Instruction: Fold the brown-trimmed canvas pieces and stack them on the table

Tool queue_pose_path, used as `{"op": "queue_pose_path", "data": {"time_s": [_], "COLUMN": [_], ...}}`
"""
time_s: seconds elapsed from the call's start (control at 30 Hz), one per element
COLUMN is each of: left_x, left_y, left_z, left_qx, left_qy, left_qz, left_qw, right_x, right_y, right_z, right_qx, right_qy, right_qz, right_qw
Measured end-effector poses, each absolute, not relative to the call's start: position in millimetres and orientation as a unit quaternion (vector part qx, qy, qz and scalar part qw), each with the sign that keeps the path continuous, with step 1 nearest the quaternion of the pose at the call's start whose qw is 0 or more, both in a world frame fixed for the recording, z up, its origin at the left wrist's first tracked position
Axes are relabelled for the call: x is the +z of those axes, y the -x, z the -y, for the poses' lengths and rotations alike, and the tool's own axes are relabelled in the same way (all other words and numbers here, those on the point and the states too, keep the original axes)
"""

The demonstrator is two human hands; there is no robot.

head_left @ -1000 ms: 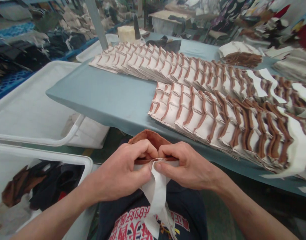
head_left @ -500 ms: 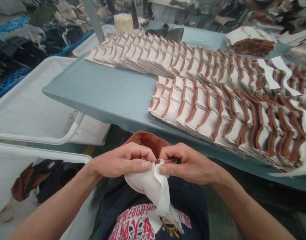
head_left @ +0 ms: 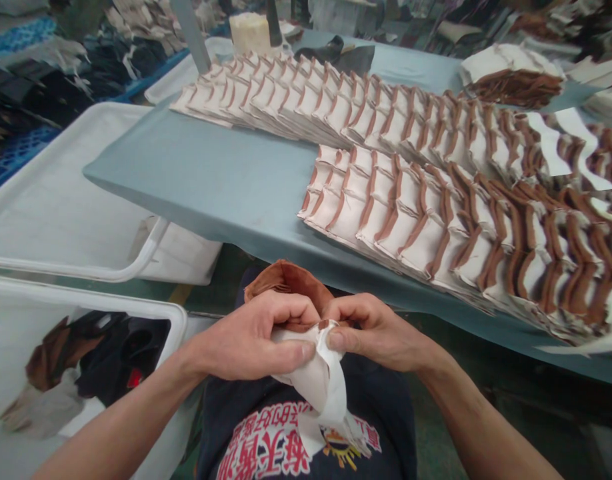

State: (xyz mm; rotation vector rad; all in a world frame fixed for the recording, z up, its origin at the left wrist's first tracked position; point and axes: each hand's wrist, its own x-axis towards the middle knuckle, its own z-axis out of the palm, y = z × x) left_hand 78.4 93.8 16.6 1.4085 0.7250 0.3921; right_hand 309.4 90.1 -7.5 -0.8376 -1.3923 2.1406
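Observation:
Between my two hands is a brown and white fabric piece (head_left: 306, 375), held in front of the dark printed apron (head_left: 266, 437). Its brown side (head_left: 291, 275) bulges up behind my fingers, and its white side faces me. My left hand (head_left: 269, 333) pinches its edge between thumb and bent fingers. Close beside it, my right hand (head_left: 373, 331) pinches the same edge, where a white strip (head_left: 335, 393) hangs down. A small brown tab (head_left: 325, 325) shows between the two thumbs. The fingertips behind the cloth are hidden.
Rows of overlapping brown and white pieces (head_left: 411, 220) lie on the blue-grey table (head_left: 186, 173). White bins stand at left; the nearer bin (head_left: 173, 313) holds dark and brown scraps (head_left: 116, 353). A metal post (head_left: 191, 33) rises behind the table's far edge.
My left hand has shifted slightly right, its thumb sliding over the white cloth toward the right thumb. The fabric has bunched and turned a little. The view has moved slightly.

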Motion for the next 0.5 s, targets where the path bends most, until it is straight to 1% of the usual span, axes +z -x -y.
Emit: {"op": "queue_pose_path", "data": {"time_s": [0.07,0.1,0.17,0.23,0.3,0.37,0.43,0.5], "left_x": [14.9,14.3,14.6,17.3,21.7,25.9,28.2,28.1], "left_y": [-78.6,-78.8,-79.2,-80.1,-81.9,-84.3,-86.8,-88.6], "left_z": [-90.1,-88.2,-84.5,-81.5,-79.6,-78.8,-78.6,-78.4], "left_qx": [0.177,0.181,0.191,0.198,0.206,0.214,0.219,0.226], "left_qy": [-0.597,-0.578,-0.550,-0.542,-0.560,-0.593,-0.621,-0.637], "left_qz": [-0.330,-0.334,-0.356,-0.383,-0.403,-0.411,-0.410,-0.408], "left_qw": [0.710,0.722,0.732,0.721,0.694,0.659,0.632,0.614], "right_x": [-3.9,-0.8,7.6,17.2,25.3,29.9,30.2,27.2], "right_y": [-311.4,-312.6,-314.5,-314.2,-310.7,-305.0,-299.5,-296.2], "right_z": [-89.4,-88.6,-84.9,-77.6,-67.8,-58.0,-51.2,-48.5], "right_qx": [0.711,0.655,0.508,0.357,0.230,0.126,0.052,0.013], "right_qy": [0.350,0.376,0.412,0.410,0.391,0.378,0.387,0.401], "right_qz": [0.556,0.594,0.677,0.746,0.802,0.842,0.854,0.851], "right_qw": [0.250,0.276,0.338,0.385,0.389,0.364,0.345,0.338]}}
